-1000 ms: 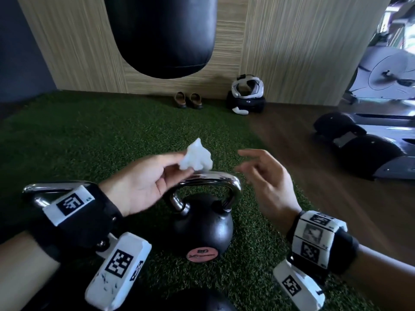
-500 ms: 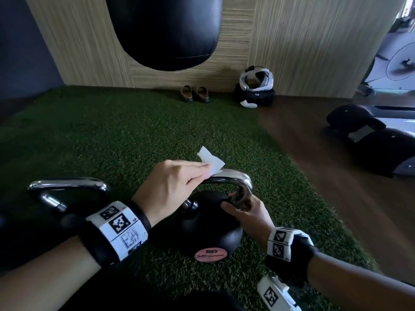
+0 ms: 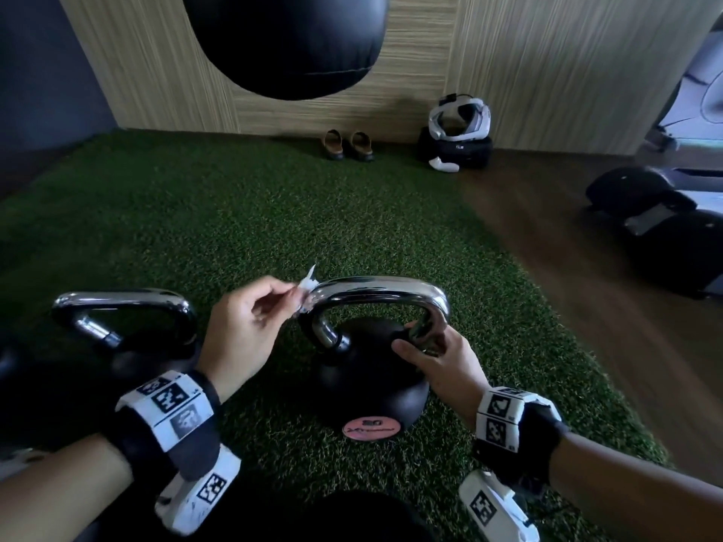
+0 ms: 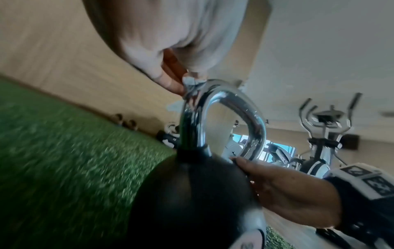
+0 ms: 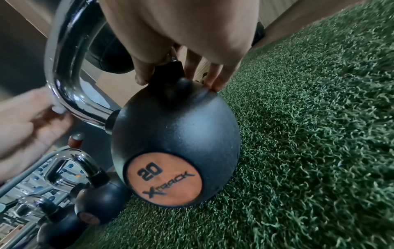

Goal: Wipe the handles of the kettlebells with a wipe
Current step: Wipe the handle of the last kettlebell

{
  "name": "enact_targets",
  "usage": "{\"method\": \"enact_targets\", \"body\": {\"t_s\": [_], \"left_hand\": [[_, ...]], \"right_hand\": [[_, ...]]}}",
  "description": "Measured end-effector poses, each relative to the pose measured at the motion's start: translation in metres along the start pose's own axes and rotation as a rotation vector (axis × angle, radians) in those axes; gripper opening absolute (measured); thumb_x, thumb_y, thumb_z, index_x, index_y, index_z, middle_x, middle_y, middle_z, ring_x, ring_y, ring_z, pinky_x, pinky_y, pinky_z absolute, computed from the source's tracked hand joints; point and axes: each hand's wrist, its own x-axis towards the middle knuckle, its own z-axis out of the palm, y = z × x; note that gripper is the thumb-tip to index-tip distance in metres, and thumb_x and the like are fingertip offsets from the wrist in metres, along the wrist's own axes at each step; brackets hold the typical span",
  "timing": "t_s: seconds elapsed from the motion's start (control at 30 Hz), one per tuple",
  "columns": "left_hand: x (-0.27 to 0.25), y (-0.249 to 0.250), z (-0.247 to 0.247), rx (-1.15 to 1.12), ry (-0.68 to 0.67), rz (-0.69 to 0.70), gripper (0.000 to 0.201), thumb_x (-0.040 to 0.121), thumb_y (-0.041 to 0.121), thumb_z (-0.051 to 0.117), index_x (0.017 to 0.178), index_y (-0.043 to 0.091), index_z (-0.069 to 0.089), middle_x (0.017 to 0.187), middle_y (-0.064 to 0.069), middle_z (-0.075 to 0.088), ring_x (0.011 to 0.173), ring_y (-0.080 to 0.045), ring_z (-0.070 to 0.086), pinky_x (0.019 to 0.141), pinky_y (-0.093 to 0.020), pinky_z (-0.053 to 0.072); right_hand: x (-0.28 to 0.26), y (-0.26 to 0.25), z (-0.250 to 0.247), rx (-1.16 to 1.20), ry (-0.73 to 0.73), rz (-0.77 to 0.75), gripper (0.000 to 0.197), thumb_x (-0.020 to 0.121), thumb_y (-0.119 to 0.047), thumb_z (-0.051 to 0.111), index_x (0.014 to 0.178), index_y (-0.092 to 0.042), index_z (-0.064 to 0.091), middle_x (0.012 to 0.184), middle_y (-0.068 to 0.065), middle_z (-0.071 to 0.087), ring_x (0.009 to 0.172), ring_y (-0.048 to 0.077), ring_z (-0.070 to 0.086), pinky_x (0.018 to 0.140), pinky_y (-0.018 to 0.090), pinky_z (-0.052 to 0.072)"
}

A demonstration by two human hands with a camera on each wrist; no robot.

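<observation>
A black kettlebell [image 3: 367, 381] marked 20 [image 5: 164, 180] stands on green turf, its chrome handle [image 3: 375, 291] arching over it. My left hand [image 3: 250, 326] pinches a small white wipe [image 3: 307, 285] against the handle's left bend; the left wrist view shows the wipe [image 4: 193, 84] pressed on the chrome handle [image 4: 224, 107]. My right hand [image 3: 438, 354] grips the handle's right leg at its base, thumb and fingers around it [image 5: 181, 55]. A second kettlebell [image 3: 129, 361] with a chrome handle [image 3: 121, 303] stands to the left.
A black punching bag [image 3: 285, 41] hangs above the turf. Sandals [image 3: 346, 144] and a white headset on a black bag [image 3: 457, 131] lie by the wooden wall. Dark machine bases [image 3: 665, 228] sit on the wood floor at right. More kettlebells [image 5: 64, 224] stand further left.
My left hand has brought the wipe down from the air onto the handle and slid it to the left bend. My right hand dropped and took hold of the handle's right leg.
</observation>
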Motion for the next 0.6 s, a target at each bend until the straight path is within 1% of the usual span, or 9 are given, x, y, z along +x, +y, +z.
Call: {"method": "enact_targets", "body": {"t_s": [0.03, 0.07, 0.17, 0.27, 0.33, 0.4, 0.47, 0.5, 0.6], "left_hand": [[-0.006, -0.005, 0.0, -0.05, -0.003, -0.053, 0.018, 0.092, 0.03, 0.07, 0.097, 0.013, 0.075, 0.092, 0.008, 0.079, 0.083, -0.007, 0.076, 0.074, -0.035, 0.064], [-0.012, -0.009, 0.002, -0.098, 0.0, -0.089, 0.015, 0.092, 0.029, 0.07, 0.099, 0.016, 0.074, 0.093, 0.005, 0.079, 0.085, -0.011, 0.077, 0.076, -0.035, 0.065], [-0.021, -0.012, 0.009, -0.285, 0.036, -0.23, 0.013, 0.092, 0.022, 0.071, 0.105, 0.02, 0.073, 0.1, 0.001, 0.08, 0.093, -0.015, 0.078, 0.083, -0.03, 0.063], [-0.025, -0.018, 0.011, -0.473, -0.02, -0.385, 0.019, 0.094, 0.005, 0.068, 0.109, 0.015, 0.073, 0.104, -0.003, 0.08, 0.1, -0.018, 0.076, 0.083, -0.023, 0.061], [-0.027, -0.023, 0.009, -0.52, -0.078, -0.432, 0.024, 0.093, 0.002, 0.068, 0.114, 0.012, 0.073, 0.106, -0.007, 0.079, 0.103, -0.02, 0.075, 0.083, -0.022, 0.061], [-0.029, -0.026, 0.009, -0.54, -0.083, -0.446, 0.028, 0.092, 0.001, 0.07, 0.117, 0.014, 0.073, 0.106, -0.008, 0.079, 0.102, -0.018, 0.075, 0.083, -0.022, 0.06], [-0.032, -0.029, 0.011, -0.524, -0.069, -0.45, 0.03, 0.09, 0.004, 0.073, 0.116, 0.017, 0.074, 0.107, -0.006, 0.079, 0.101, -0.017, 0.076, 0.086, -0.025, 0.061], [-0.035, -0.032, 0.014, -0.497, -0.077, -0.447, 0.031, 0.087, 0.009, 0.075, 0.116, 0.018, 0.075, 0.108, -0.005, 0.08, 0.103, -0.018, 0.076, 0.088, -0.028, 0.061], [-0.047, -0.037, 0.025, -0.404, -0.135, -0.448, 0.033, 0.081, 0.02, 0.079, 0.115, 0.017, 0.078, 0.11, 0.0, 0.08, 0.107, -0.02, 0.075, 0.099, -0.042, 0.059]], "right_hand": [[0.0, 0.0, 0.0, 0.005, -0.001, 0.004, 0.059, 0.058, -0.073, 0.082, 0.102, -0.035, 0.071, 0.102, -0.014, 0.077, 0.099, 0.006, 0.072, 0.096, 0.043, 0.058], [0.001, 0.0, 0.001, 0.007, -0.005, 0.004, 0.06, 0.058, -0.073, 0.082, 0.103, -0.035, 0.071, 0.102, -0.013, 0.077, 0.099, 0.006, 0.072, 0.096, 0.042, 0.058], [0.001, 0.003, 0.002, 0.006, -0.009, -0.008, 0.058, 0.061, -0.072, 0.082, 0.105, -0.036, 0.07, 0.104, -0.013, 0.077, 0.1, 0.005, 0.071, 0.096, 0.042, 0.057], [0.001, 0.001, 0.003, 0.022, 0.001, -0.013, 0.058, 0.063, -0.068, 0.084, 0.108, -0.034, 0.069, 0.104, -0.013, 0.076, 0.1, 0.005, 0.071, 0.096, 0.041, 0.058], [0.001, 0.0, 0.002, 0.038, 0.004, -0.013, 0.057, 0.064, -0.063, 0.086, 0.109, -0.032, 0.069, 0.104, -0.012, 0.076, 0.101, 0.005, 0.07, 0.096, 0.042, 0.058], [0.001, 0.0, 0.001, 0.06, -0.009, -0.014, 0.059, 0.061, -0.062, 0.087, 0.11, -0.034, 0.07, 0.105, -0.012, 0.076, 0.103, 0.006, 0.07, 0.098, 0.043, 0.057], [0.001, 0.001, -0.001, 0.109, -0.034, -0.022, 0.059, 0.062, -0.056, 0.091, 0.114, -0.038, 0.069, 0.109, -0.014, 0.076, 0.108, 0.007, 0.069, 0.1, 0.044, 0.056], [0.002, 0.0, -0.002, 0.128, -0.048, -0.026, 0.06, 0.064, -0.05, 0.092, 0.118, -0.04, 0.068, 0.111, -0.016, 0.076, 0.11, 0.007, 0.069, 0.101, 0.044, 0.055], [0.003, -0.003, -0.003, 0.139, -0.078, -0.046, 0.059, 0.068, -0.039, 0.092, 0.122, -0.043, 0.067, 0.116, -0.018, 0.074, 0.113, 0.007, 0.068, 0.101, 0.04, 0.055]]}}
